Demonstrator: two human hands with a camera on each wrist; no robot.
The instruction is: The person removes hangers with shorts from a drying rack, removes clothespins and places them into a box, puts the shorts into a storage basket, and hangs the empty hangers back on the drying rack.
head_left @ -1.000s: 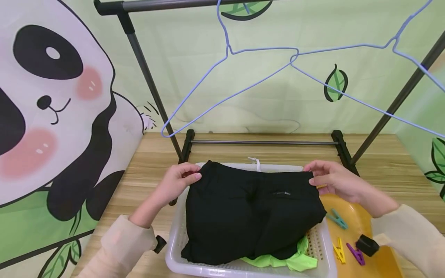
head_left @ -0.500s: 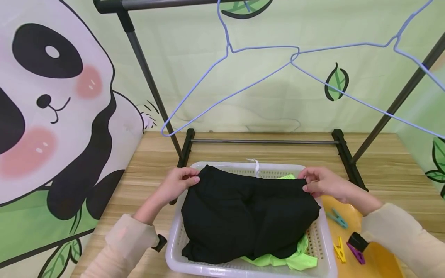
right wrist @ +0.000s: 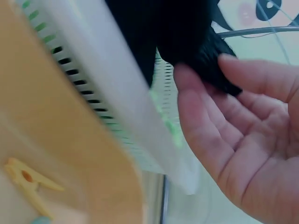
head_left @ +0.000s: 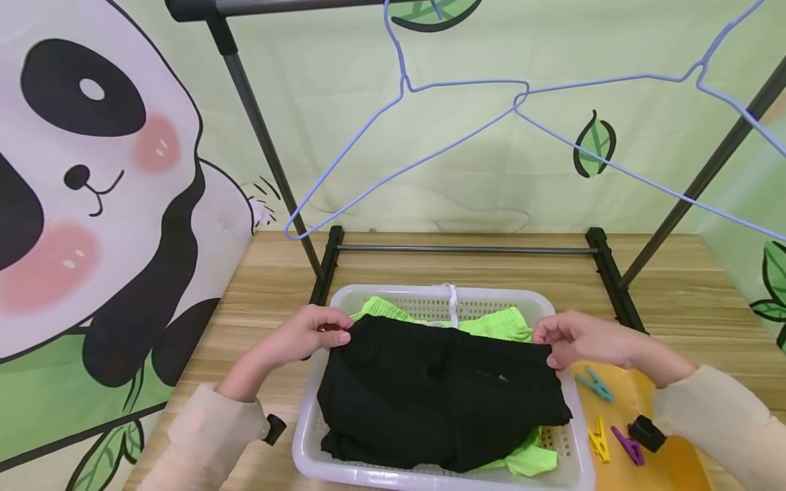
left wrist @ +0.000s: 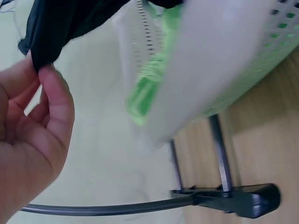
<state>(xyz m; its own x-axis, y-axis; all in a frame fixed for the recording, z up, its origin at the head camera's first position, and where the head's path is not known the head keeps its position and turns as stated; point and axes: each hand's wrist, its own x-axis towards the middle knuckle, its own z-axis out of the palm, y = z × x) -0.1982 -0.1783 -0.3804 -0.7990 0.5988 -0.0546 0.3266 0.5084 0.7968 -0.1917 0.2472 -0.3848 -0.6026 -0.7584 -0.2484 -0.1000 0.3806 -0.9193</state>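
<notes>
A black garment with a wide waistband (head_left: 430, 389) and a small pale print is spread over the white plastic basket (head_left: 301, 443). My left hand (head_left: 316, 329) pinches its top left corner between thumb and fingers, seen close in the left wrist view. At the opposite top corner, my right hand (head_left: 583, 341) holds the waistband, with the thumb on the near side; the right wrist view shows the cloth (right wrist: 219, 70) between thumb and fingers. Beneath the black cloth lies a bright green garment (head_left: 500, 324) with a gathered waistband, mostly covered.
Right of the basket is an orange tray (head_left: 669, 470) with a teal clothespin (head_left: 595, 385), a yellow clothespin (head_left: 598, 440) and a purple clothespin (head_left: 628, 447). Blue wire hangers (head_left: 457, 140) hang from a dark metal rack (head_left: 260, 136) behind the basket.
Both hands have lowered the garment's waistband toward me, baring the green waistband and the basket's far rim behind it. The right hand shifted left, then back right.
</notes>
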